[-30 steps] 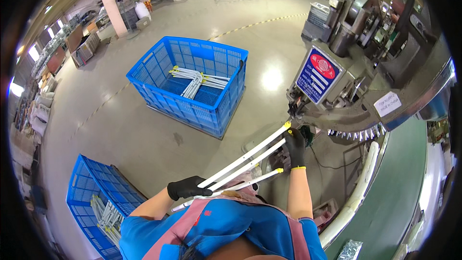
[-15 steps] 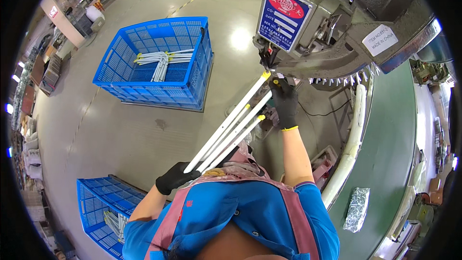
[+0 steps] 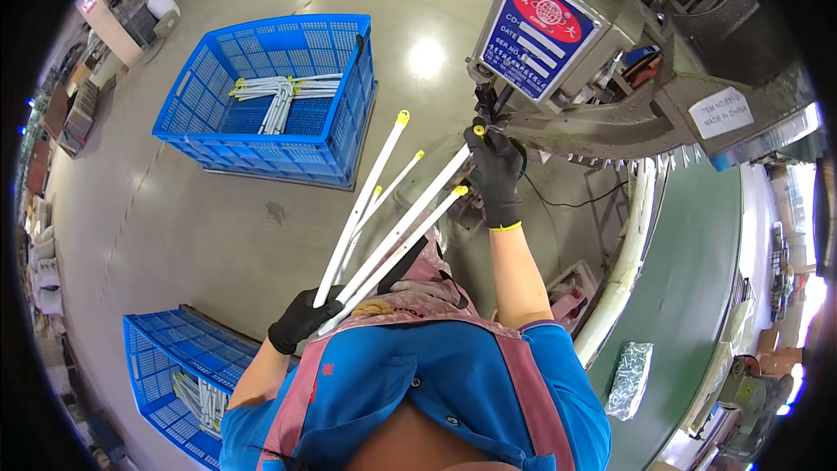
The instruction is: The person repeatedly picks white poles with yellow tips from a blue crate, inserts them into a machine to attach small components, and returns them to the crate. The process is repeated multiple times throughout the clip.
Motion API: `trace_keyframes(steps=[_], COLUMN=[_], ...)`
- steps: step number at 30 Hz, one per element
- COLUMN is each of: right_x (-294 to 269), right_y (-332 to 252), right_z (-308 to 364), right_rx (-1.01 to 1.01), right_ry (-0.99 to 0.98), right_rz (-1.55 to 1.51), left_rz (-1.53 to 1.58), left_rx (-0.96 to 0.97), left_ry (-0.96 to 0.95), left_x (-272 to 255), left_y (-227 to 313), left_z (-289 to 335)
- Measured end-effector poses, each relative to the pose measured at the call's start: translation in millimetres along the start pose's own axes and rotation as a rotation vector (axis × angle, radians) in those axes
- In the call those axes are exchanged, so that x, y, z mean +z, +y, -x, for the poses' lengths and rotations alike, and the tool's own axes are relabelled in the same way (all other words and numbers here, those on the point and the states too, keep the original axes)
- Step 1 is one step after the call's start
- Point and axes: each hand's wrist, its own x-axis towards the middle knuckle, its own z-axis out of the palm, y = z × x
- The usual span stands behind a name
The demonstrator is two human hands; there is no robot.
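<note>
white tubes [image 3: 360,212] (five yellow tips [image 3: 403,118] showing) in two gloved hands [image 3: 301,320] [image 3: 499,173]

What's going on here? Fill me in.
A person in black gloves is holding several white tubes with yellow ends. The left hand grips them low down, fanned out; the right hand holds one tube's yellow end close by the head of a grey machine. Similar tubes lie in the blue crate ahead, and more sit in a second crate at lower left.

tubes [image 3: 362,209] are white w/ yellow tips [image 3: 403,118], gloves [image 3: 499,176] blk, crates [image 3: 261,157] & shirt [image 3: 370,384] blue, apron [image 3: 405,303] pink, n long surface [image 3: 689,296] dk green
</note>
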Motion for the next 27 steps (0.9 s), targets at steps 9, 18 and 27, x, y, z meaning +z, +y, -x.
trace_keyframes(steps=[9,18,27], right_x=[-5.8,16.1,19.3], right_y=[0.2,5.8,14.8], right_z=[-11.8,-23.2,-18.5], right_rx=[-0.124,0.250,0.141], right_ry=[-0.136,-0.231,-0.225], right_rz=[0.195,-0.079,-0.330], left_rz=[-0.019,0.146,0.128], left_rx=[0.002,0.001,0.030], left_ry=[0.007,0.000,-0.062], left_x=[-0.2,-6.3,-23.8], left_y=[-11.1,-7.2,13.8], left_z=[-3.1,2.3,9.9])
